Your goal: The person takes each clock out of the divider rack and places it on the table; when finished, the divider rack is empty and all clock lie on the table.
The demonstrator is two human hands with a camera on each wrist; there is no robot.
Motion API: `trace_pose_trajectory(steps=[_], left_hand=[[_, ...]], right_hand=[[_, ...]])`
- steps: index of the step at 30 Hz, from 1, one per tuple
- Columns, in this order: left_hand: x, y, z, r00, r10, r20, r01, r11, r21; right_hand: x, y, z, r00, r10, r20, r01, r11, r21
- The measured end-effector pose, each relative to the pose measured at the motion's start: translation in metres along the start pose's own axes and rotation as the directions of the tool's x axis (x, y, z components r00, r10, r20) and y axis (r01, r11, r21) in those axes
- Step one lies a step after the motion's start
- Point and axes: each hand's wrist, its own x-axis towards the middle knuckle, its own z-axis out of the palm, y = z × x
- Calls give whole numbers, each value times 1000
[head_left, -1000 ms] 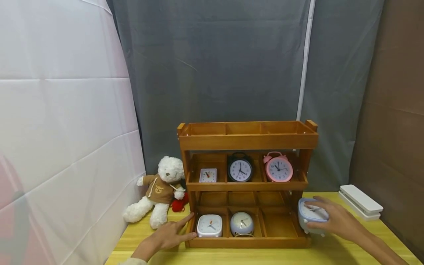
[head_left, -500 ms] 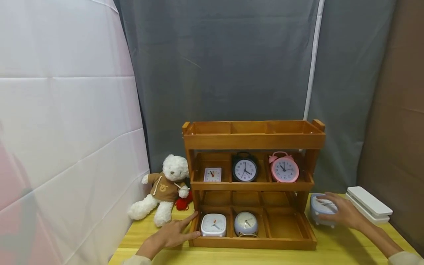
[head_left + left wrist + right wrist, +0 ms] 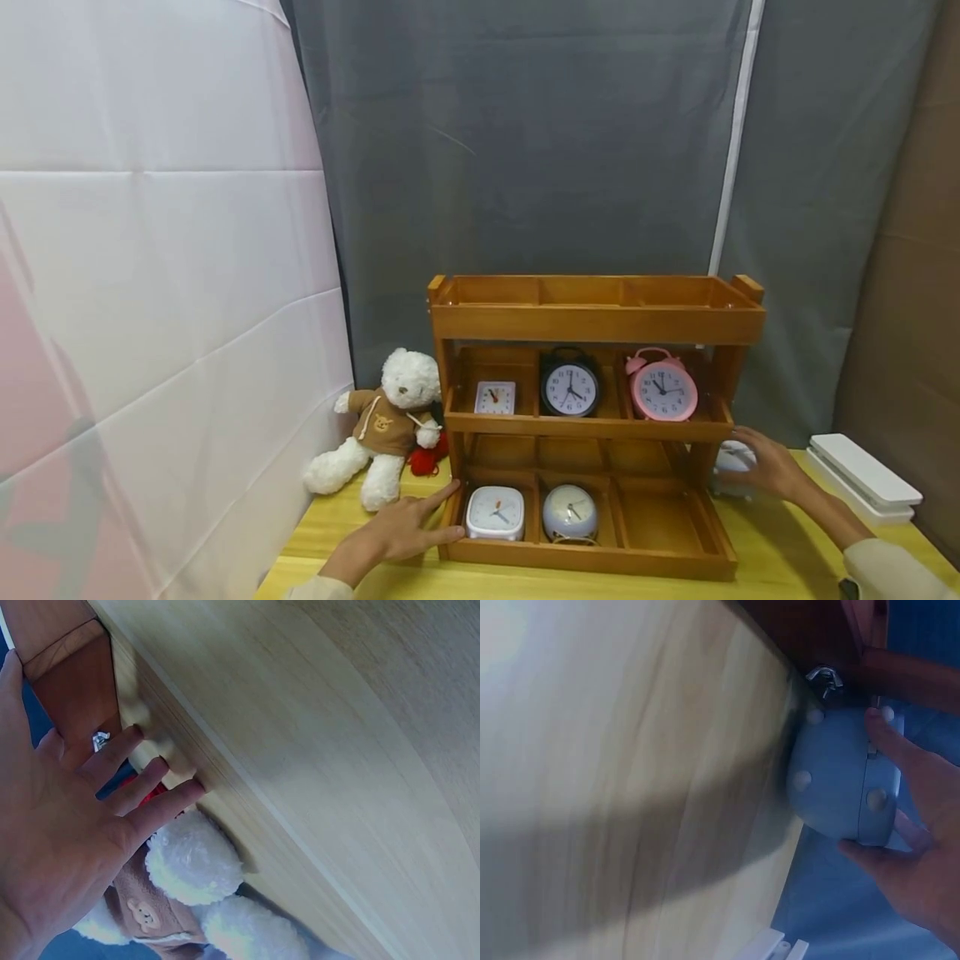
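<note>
My right hand (image 3: 772, 467) grips a light blue alarm clock (image 3: 733, 467) beside the right end of a brown wooden shelf (image 3: 596, 323). The hand and an upright hide part of it. In the right wrist view, the fingers and thumb hold the clock (image 3: 840, 776), its underside with small round feet facing the camera, near a metal wing nut (image 3: 825, 677). My left hand (image 3: 401, 527) touches the shelf's lower left corner with thumb and index finger extended. In the left wrist view its fingers (image 3: 112, 761) are spread near the table.
The middle tier holds a small white clock (image 3: 495, 398), a black clock (image 3: 570, 387) and a pink clock (image 3: 664, 392). Below stand a white clock (image 3: 495, 512) and a round pale clock (image 3: 570, 512). A teddy bear (image 3: 386, 425) sits left; a white device (image 3: 862, 475) lies right.
My right hand has carried the blue clock from the shelf's lower right front corner back along its right side. The whole head view has shifted. My left hand stays at the shelf corner.
</note>
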Motion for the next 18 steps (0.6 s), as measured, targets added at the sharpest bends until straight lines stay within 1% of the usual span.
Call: trace_pose_trajectory(steps=[3, 7, 10, 15, 17, 18], left_hand=[[1, 2, 0, 1000, 5, -5, -5, 1000, 4], [2, 3, 1, 1000, 13, -8, -13, 1000, 11], [3, 3, 2, 1000, 20, -3, -20, 1000, 16], [3, 2, 2, 1000, 24, -3, -23, 999, 32], [3, 0, 1, 1000, 20, -6, -20, 999, 33], [3, 0, 1, 1000, 18, -7, -18, 999, 31]], right_hand=[[1, 2, 0, 995, 73, 63, -71, 997, -22], [1, 1, -1, 984, 120, 133, -118, 993, -22], [1, 0, -5, 980, 124, 158, -130, 991, 26], [4, -2, -9, 976, 87, 199, -118, 982, 148], [7, -4, -10, 974, 87, 209, -120, 981, 150], [8, -6, -11, 972, 93, 215, -123, 984, 132]])
